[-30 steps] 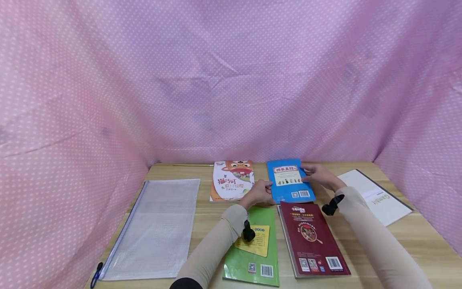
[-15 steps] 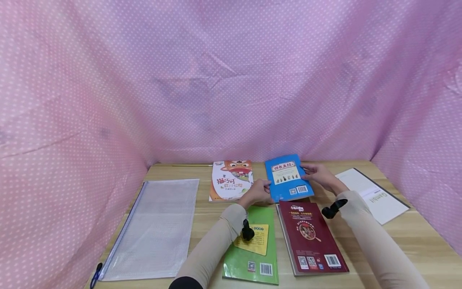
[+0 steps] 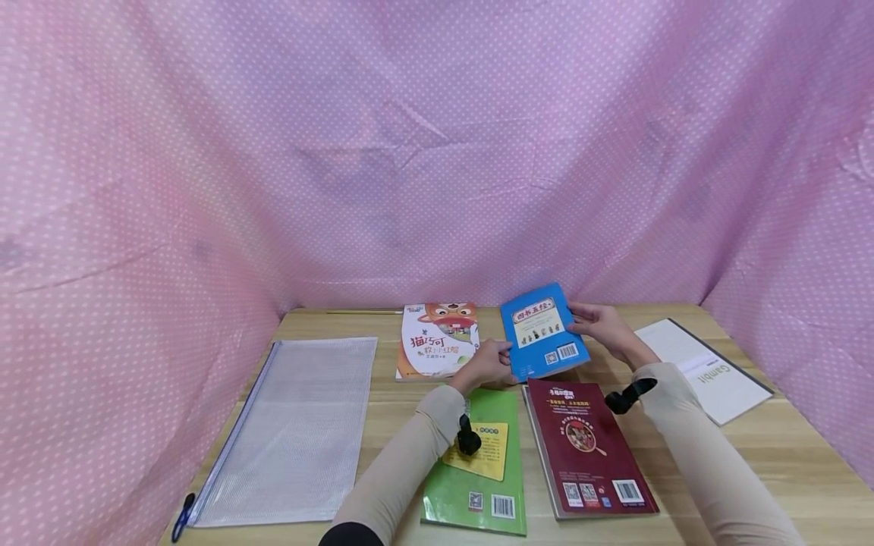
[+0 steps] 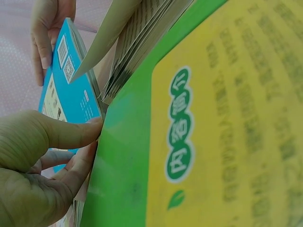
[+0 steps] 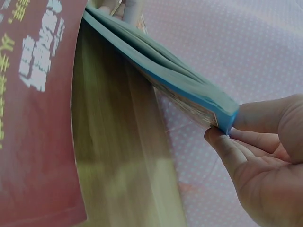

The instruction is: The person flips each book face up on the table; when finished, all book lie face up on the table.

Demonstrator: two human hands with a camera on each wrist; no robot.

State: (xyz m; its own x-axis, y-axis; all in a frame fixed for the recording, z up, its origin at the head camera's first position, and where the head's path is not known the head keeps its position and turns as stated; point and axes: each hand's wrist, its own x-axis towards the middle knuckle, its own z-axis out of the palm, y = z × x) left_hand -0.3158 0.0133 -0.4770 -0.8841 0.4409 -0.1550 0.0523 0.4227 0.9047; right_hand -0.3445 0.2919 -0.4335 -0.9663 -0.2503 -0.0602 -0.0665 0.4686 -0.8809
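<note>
A blue book [image 3: 546, 334] is held by both hands at the back of the table, its right side lifted and tilted. My left hand [image 3: 488, 364] pinches its lower left corner between thumb and fingers, as the left wrist view also shows. At the opposite edge, my right hand [image 3: 604, 327] pinches the cover and pages; in the right wrist view the blue book's page edges [image 5: 165, 71] fan slightly apart. Just in front lie a green book [image 3: 471, 500] with a yellow panel, under the left wrist, and a maroon book [image 3: 580, 425].
An orange-and-white picture book [image 3: 437, 341] lies left of the blue one. Further left is a mesh zip pouch [image 3: 293, 432] with a dark blue pull loop [image 3: 182, 519]. A white book [image 3: 710, 379] lies at the right. Pink dotted cloth [image 3: 437, 189] hangs behind the wooden table [image 3: 785, 470].
The blue book has risen from lying nearly flat to a tilt, its right and far edges lifting. My right hand has shifted slightly up with it; the left has stayed nearly still.
</note>
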